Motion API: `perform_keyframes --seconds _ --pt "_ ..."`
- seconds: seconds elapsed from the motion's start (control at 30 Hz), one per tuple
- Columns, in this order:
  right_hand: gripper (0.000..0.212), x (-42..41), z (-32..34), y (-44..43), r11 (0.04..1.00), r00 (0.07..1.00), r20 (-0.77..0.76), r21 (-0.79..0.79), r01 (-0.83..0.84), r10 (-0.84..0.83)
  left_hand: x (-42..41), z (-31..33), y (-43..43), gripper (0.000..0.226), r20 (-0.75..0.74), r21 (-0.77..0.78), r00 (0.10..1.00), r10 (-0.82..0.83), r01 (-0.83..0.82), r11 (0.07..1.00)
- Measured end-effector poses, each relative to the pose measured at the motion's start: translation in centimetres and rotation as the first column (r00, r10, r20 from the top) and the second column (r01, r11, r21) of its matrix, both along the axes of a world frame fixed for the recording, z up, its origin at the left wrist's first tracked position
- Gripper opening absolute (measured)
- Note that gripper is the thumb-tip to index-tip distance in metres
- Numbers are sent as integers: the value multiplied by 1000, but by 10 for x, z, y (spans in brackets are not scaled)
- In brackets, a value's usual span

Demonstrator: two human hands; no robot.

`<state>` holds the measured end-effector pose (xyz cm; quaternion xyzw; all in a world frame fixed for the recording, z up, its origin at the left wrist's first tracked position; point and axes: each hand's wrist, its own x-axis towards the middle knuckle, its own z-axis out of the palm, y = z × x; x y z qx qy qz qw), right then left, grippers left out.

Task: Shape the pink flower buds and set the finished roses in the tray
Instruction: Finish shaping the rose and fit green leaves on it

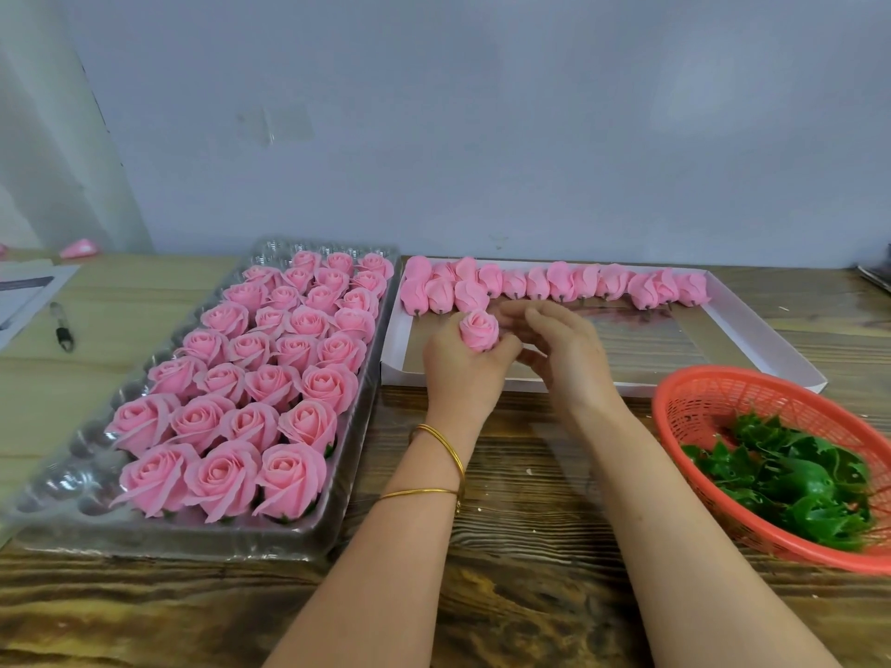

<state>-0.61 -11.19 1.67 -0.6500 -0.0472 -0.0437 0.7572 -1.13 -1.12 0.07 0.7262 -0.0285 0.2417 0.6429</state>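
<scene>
Left of the grip stands the clear tray (91, 445), with finished roses (270, 378) in rows. The left hand (465, 373) grasps one pink bud (479, 331) from below, fingers curled round its base, above the near part of the white box (395, 344). Just right of the bud the right hand (566, 351) is released, fingers loosely straight, holding nothing. Behind the grip a row of closed buds (578, 282) lies in the box. To the right stands an orange basket (699, 402) with green leaves (795, 479).
</scene>
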Motion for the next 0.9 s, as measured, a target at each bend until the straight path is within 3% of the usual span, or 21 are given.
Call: perform_keyframes --seconds 0.23,0.3,0.43,0.57,0.67,0.9 --pt "43 -1 -2 -9 974 973 -50 6 -226 226 4 1 3 18 -48 -182 997 -56 46 982" --pt "37 -3 -3 -9 945 945 -27 0 -327 326 4 2 2 27 -48 -244 993 -112 97 965" --pt "33 -4 -6 -9 876 879 -7 90 -474 476 1 5 3 22 -66 -297 979 -194 166 940" --pt "21 -3 -7 -12 852 865 -12 181 -492 502 0 6 4 32 -49 -297 951 -307 280 913" --pt "26 -1 -11 -15 841 861 -28 231 -489 508 -2 8 5 19 -22 -274 928 -371 352 895" --pt "32 -3 -9 -16 856 863 -13 134 -500 506 -1 6 8 19 -63 -212 920 -387 366 906"
